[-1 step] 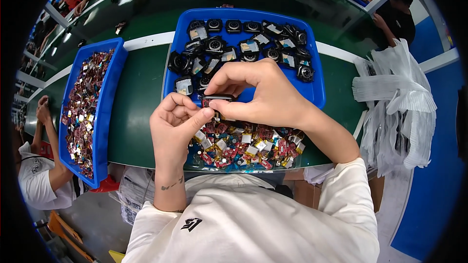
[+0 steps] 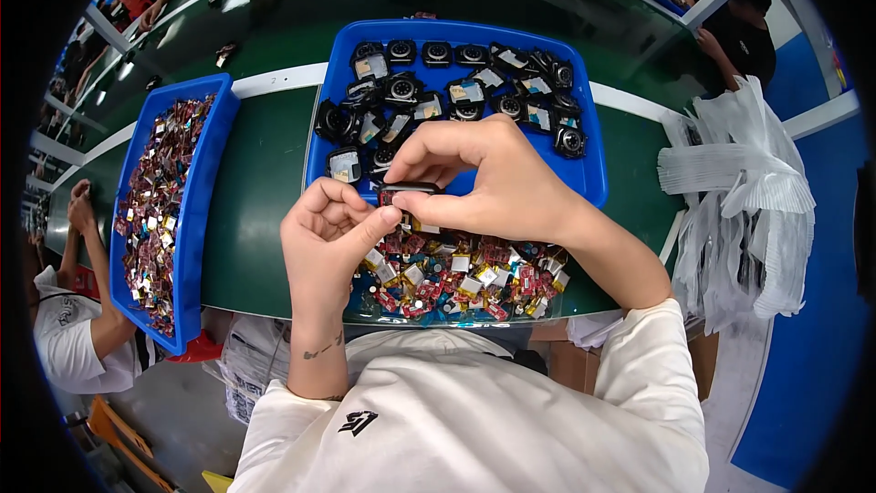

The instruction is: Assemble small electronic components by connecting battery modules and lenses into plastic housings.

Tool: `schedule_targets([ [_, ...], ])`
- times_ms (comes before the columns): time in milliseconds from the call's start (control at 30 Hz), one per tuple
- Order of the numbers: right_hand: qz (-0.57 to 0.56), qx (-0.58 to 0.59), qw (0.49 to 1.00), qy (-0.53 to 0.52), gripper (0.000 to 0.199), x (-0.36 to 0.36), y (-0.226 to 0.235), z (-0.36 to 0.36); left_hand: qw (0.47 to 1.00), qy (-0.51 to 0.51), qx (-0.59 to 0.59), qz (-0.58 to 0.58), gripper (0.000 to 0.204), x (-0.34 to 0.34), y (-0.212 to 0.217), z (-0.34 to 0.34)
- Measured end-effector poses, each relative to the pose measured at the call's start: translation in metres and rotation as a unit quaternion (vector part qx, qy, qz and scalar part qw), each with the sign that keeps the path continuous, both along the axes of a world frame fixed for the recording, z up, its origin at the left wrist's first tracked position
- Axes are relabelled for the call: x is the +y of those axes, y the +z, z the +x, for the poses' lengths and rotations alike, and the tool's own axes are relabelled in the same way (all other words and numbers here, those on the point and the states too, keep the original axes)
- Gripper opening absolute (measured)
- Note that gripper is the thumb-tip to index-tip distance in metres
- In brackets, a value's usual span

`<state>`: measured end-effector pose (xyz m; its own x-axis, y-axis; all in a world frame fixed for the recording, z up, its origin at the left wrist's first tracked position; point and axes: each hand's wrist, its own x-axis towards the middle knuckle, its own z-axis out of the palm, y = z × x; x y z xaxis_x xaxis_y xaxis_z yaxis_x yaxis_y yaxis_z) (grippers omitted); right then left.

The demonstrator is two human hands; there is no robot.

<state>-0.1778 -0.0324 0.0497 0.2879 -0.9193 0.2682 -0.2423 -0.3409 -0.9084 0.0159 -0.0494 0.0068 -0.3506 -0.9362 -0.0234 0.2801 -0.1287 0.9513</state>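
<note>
head view: left hand (image 2: pixel 330 236) and right hand (image 2: pixel 488 184) fingers both pinch small black module (image 2: pixel 408 189) over blue tray (image 2: pixel 593 184); best keep it level, press evenly.

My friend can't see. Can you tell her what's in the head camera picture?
Two hands, left and right, pinch one small black part together over a green table. Behind sits a blue tray of black parts, below a pile of red pieces, and left another blue tray.

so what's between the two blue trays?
Head view: only bare green table top lies between the left blue tray and the middle blue tray; no parts there.
</note>
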Motion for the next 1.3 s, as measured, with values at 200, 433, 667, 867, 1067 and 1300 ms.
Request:
schedule_targets([
  [200,0.032,0.062,0.997,0.020,0.019,-0.001,0.007,-0.006,0.988,0.019,-0.092,-0.126,0.028,0.003,-0.003,0.000],
  [433,-0.054,-0.034,0.954,-0.293,0.017,-0.054,0.007,-0.092,0.947,0.118,-0.166,-0.248,0.019,0.003,-0.012,0.019],
  [667,0.116,-0.020,0.821,-0.559,0.019,-0.110,-0.073,-0.254,0.923,0.102,-0.263,-0.263,0.028,0.012,-0.016,0.033],
  [867,0.108,0.006,0.819,-0.564,0.027,-0.100,-0.090,-0.261,0.885,0.049,-0.305,-0.350,0.012,0.017,-0.004,0.017],
  [1067,-0.099,0.123,0.908,-0.387,0.023,-0.031,-0.041,-0.151,0.816,0.037,-0.359,-0.452,0.017,0.019,-0.006,-0.003],
  [1300,-0.206,0.186,0.948,-0.158,0.019,0.038,-0.034,-0.047,0.780,-0.008,-0.398,-0.483,0.012,0.015,-0.013,-0.025],
])
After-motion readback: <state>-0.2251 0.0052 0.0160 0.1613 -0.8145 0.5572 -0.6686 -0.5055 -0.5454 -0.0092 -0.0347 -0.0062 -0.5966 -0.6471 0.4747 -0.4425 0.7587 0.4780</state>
